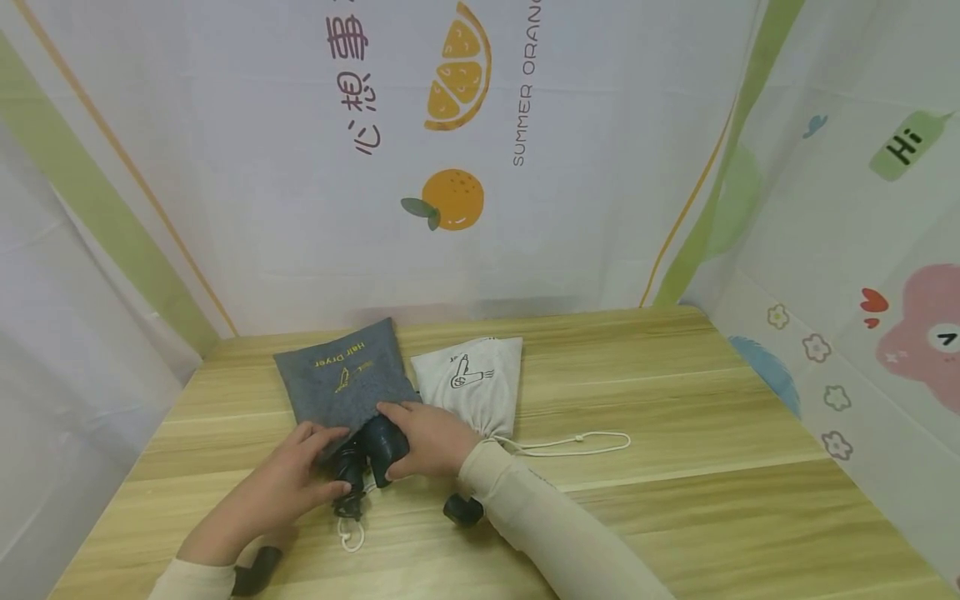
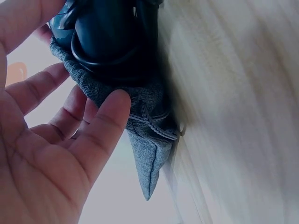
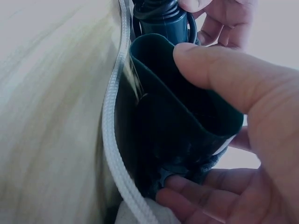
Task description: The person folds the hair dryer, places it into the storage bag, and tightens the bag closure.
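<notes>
A dark hair dryer (image 1: 384,450) lies partly in the mouth of a grey drawstring pouch (image 1: 337,367) printed "Hair Dryer". Its black cord is wound round the handle (image 3: 161,14). My right hand (image 1: 435,437) grips the barrel, the thumb over its oval open end and the other fingers curled on the outer side. My left hand (image 1: 288,479) holds the handle from the left, thumb on the wound part. One of its fingers touches the pouch rim in the left wrist view, while other fingers (image 2: 65,112) stand apart. How deep the dryer sits is hidden.
A white drawstring pouch (image 1: 468,375) with a dryer drawing lies right of the grey one, its pale cord (image 1: 577,446) stretching right. A small white loop (image 1: 351,537) hangs below the handle. Black devices (image 1: 462,510) sit beneath the wrists. Printed cloth walls border the wooden table (image 1: 675,433).
</notes>
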Motion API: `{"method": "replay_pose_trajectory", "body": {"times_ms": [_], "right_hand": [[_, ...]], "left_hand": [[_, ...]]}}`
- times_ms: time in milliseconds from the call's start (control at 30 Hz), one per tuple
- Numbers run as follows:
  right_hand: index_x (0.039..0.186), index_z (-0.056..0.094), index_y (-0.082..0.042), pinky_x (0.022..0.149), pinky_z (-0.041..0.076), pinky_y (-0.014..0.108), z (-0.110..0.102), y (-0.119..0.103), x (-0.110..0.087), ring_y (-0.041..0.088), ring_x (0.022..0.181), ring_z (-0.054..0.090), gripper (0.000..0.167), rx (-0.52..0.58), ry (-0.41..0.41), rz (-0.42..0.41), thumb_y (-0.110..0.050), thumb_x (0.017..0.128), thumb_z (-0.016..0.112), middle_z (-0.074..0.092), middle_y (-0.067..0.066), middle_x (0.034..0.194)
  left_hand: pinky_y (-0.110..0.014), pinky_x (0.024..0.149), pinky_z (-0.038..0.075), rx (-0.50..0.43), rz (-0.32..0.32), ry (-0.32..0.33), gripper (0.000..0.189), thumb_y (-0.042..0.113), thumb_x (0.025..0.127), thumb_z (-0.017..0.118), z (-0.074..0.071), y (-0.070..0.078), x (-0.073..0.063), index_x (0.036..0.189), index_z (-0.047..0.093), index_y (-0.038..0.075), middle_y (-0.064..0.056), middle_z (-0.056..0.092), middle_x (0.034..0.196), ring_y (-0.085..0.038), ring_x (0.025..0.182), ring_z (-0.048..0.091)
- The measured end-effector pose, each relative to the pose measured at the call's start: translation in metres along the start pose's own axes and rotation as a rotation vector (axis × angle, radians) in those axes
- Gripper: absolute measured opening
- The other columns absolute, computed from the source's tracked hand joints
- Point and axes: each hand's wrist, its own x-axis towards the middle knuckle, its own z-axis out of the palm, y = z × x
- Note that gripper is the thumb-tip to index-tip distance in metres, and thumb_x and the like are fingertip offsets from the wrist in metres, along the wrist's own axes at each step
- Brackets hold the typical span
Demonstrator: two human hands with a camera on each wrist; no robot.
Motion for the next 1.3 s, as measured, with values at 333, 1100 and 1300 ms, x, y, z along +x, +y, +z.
{"method": "replay_pose_trajectory", "body": {"times_ms": [333,1100,1300], "right_hand": [[0.153,0.040,-0.019,0.094,0.049,0.029,0.000,0.000,0.000,0.016,0.123,0.056,0.089,-0.017,0.008,0.010,-0.044,0.079,0.082,0.054,0.004,0.143],[0.156,0.033,-0.018,0.088,0.053,0.028,0.004,-0.005,-0.005,0.018,0.117,0.060,0.086,-0.158,0.028,-0.009,-0.049,0.086,0.074,0.037,0.012,0.152],[0.155,0.035,-0.016,0.092,0.052,0.029,0.004,-0.007,-0.007,0.019,0.125,0.055,0.085,-0.244,0.049,-0.041,-0.053,0.087,0.071,0.038,0.012,0.152]], "left_hand": [[-0.041,0.080,0.054,0.036,0.085,0.055,0.068,0.020,0.073,0.089,0.003,-0.001,0.001,0.130,0.058,-0.001,-0.009,0.055,0.115,-0.021,0.097,0.059],[-0.063,0.095,0.045,0.069,-0.032,-0.059,0.057,0.016,0.083,0.074,0.011,0.011,0.005,0.130,0.057,-0.011,-0.034,0.040,0.141,-0.056,0.126,0.043],[-0.062,0.096,0.045,0.051,-0.055,-0.069,0.060,0.016,0.084,0.072,0.012,0.012,0.003,0.132,0.053,-0.015,-0.035,0.038,0.143,-0.056,0.127,0.042]]}}
